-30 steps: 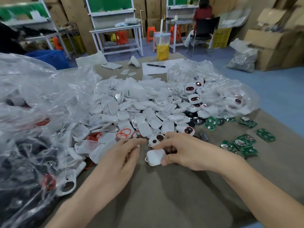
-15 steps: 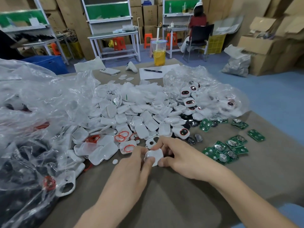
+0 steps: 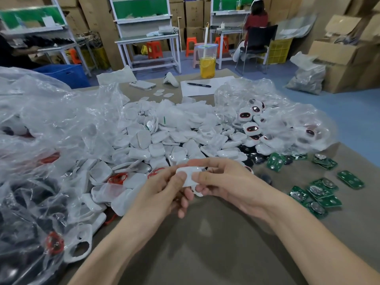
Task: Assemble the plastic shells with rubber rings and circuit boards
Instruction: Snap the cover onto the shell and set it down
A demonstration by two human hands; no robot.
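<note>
One smooth rounded white shell point(image 3: 186, 175), pinched by left hand point(image 3: 162, 194) and right hand point(image 3: 226, 182), flat green circuit boards point(image 3: 321, 195) to its right

The single view comes from a wide-angle camera worn on the person's head, facing forward and tilted down over the worktop point(image 3: 205, 256). It sits close. Both forearms enter from the bottom edge, and the left hand point(image 3: 162, 194) and right hand point(image 3: 226, 182) meet just below the middle of the frame, their fingers point(image 3: 181, 178) pinching a white shell point(image 3: 188, 174). Beyond the fingers lies the heap of shells point(image 3: 160, 140). Right of the fingers are the green circuit boards point(image 3: 320, 194), and left of them clear bags point(image 3: 41, 140) fill the edge. Far past the fingers, white workstations point(image 3: 147, 37) and a seated person point(image 3: 257, 19) appear small at the top. Uprights near the side edges lean.
</note>
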